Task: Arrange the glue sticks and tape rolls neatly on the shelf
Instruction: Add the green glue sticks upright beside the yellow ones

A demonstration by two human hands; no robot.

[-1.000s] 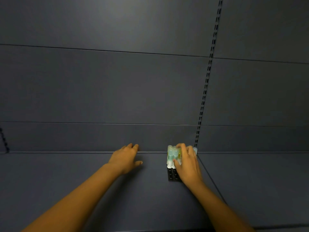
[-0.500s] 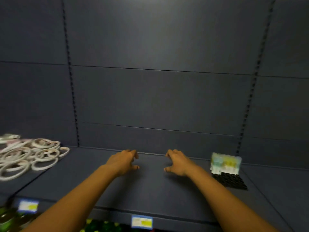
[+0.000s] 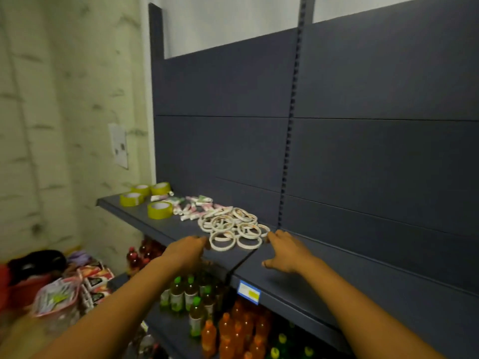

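A loose heap of thin white tape rolls (image 3: 232,226) lies on the dark grey shelf (image 3: 166,229). Behind it, several glue sticks (image 3: 193,207) lie scattered, and several wide yellow tape rolls (image 3: 159,210) sit at the shelf's left end. My left hand (image 3: 186,251) hovers at the heap's near edge, fingers loosely curled, close to the nearest white roll. My right hand (image 3: 283,252) is spread over the shelf just right of the heap, fingertips near the rolls. Neither hand holds anything.
The shelf's back panel (image 3: 363,151) rises behind, with a slotted upright (image 3: 287,141). A blue price tag (image 3: 248,292) sits on the shelf's front edge. Below stand green and orange drink bottles (image 3: 207,314). Snack packets (image 3: 75,286) pile at the lower left by a pale wall.
My view has swung left, so the tape heap, glue sticks and yellow rolls now sit in front of me. Both hands have moved left to the white rolls. The glue stick box is out of view.
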